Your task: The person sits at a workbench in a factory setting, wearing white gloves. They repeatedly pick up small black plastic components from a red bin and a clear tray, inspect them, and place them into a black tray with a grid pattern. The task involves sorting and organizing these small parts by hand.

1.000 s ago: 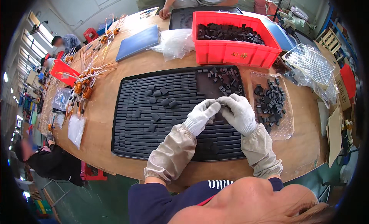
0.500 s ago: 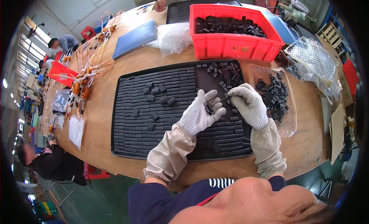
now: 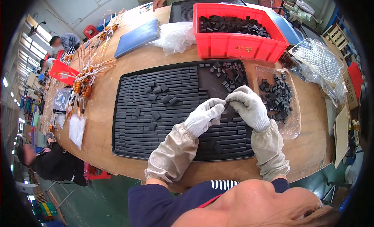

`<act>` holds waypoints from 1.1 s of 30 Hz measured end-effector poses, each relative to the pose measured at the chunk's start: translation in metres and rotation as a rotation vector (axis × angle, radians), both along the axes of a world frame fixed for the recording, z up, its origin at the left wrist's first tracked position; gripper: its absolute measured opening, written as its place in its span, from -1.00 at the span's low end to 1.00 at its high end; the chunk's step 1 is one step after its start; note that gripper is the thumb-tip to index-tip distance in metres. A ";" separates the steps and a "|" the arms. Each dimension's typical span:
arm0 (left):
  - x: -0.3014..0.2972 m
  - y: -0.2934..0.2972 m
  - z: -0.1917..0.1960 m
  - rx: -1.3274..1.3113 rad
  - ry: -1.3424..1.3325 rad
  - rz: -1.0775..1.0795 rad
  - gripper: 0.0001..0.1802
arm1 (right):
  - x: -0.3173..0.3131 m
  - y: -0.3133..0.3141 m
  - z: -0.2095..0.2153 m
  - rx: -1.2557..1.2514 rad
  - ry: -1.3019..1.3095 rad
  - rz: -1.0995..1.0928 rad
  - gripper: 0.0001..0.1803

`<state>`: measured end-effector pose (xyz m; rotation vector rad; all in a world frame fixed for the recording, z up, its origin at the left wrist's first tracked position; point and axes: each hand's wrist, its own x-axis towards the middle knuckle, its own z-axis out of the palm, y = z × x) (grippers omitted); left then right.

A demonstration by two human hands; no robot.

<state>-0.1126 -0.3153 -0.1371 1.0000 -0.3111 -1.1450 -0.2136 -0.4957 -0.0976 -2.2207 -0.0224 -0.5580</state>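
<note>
A black tray (image 3: 116, 147) lies in front of me, packed with rows of small black blocks (image 3: 136, 114). Several loose ones lie on top of the rows. Over the tray's right half my gloved hands meet at the fingertips. My left hand (image 3: 203, 117) is closed, its thumb and fingers pinched together near a small dark block (image 3: 226, 104). My right hand (image 3: 250, 108) is also closed and pinches that block from the other side. The fingers cover most of it. Beyond my hands, loose short black pieces (image 3: 228, 77) are scattered in the tray's far right corner.
Right of the tray, a heap of black pieces (image 3: 278, 96) lies on bubble wrap (image 3: 290, 127). A red bin (image 3: 241, 51) full of black pieces stands behind. A blue folder-like slab (image 3: 136, 38), clear plastic (image 3: 177, 38) and copper coils (image 3: 80, 88) lie leftward. A co-worker's hand (image 3: 159, 0) is across the table.
My left hand has turned from palm-up with black blocks in its fingers to a pinch, its fingertips now meeting my right hand's. The co-worker's hand across the table has shifted left.
</note>
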 end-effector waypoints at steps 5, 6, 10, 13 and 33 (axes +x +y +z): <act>0.002 0.002 -0.008 -0.029 -0.010 -0.049 -0.64 | 0.002 -0.002 0.000 -0.106 -0.033 0.005 -0.73; 0.002 0.001 -0.006 -0.027 -0.022 -0.040 -0.63 | 0.002 -0.003 0.000 -0.122 -0.027 0.002 -0.71; -0.001 0.001 -0.001 0.033 0.010 -0.001 -0.58 | 0.004 -0.007 -0.001 -0.250 -0.069 0.011 -0.67; 0.000 0.000 0.000 0.062 -0.046 0.001 -0.57 | 0.003 -0.006 0.004 -0.320 -0.075 0.023 -0.66; 0.000 -0.002 -0.005 0.100 -0.224 0.000 -0.72 | -0.001 0.005 -0.003 0.138 0.143 -0.060 -0.82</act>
